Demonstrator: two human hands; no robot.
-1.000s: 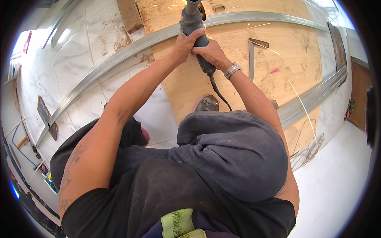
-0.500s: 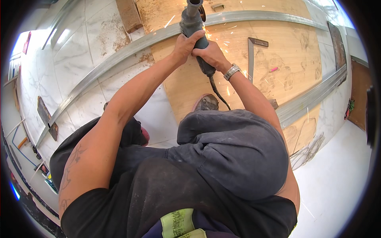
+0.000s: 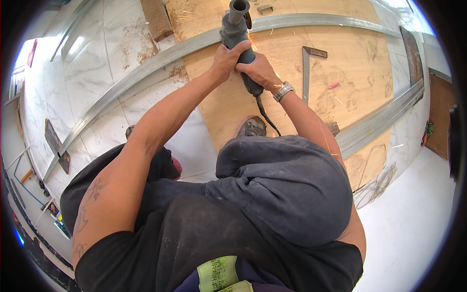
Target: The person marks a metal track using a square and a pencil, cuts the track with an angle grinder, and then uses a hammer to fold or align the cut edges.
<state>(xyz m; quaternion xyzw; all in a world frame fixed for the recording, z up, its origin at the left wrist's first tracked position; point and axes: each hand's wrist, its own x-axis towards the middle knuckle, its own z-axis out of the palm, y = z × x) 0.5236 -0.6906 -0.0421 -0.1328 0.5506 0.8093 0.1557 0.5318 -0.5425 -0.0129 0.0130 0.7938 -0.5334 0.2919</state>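
A makeshift metalworking area is occupying a marble-patterned tile floor (image 3: 87, 73): an angle grinder (image 3: 235, 32) is throwing sparks (image 3: 250, 37), while a metal channel (image 3: 311, 20) and a carpenter's square (image 3: 306, 78) are lying on plywood (image 3: 360, 58).

- The grey cylindrical angle grinder (image 3: 234, 31) lies between the left hand (image 3: 226, 61) and the right hand (image 3: 260, 70).
- A long silver metal channel (image 3: 311, 20) runs crosswise over the flat tan wooden board (image 3: 360, 58), its left part over white marbled tiles (image 3: 87, 68).
- Beyond that channel lie a brown rectangular wooden beam (image 3: 156, 19), left of the grinder, and a short metal offcut (image 3: 265, 9), right of it.
- Nearer the person, an L-shaped metal square (image 3: 306, 73) lies on the board, with a small pink stick (image 3: 333, 85) to its right.
- Farther right, a second silver metal channel (image 3: 374, 124) crosses the board's edge.
- Thin grey looped wire (image 3: 378, 187) lies at the board's near right corner.
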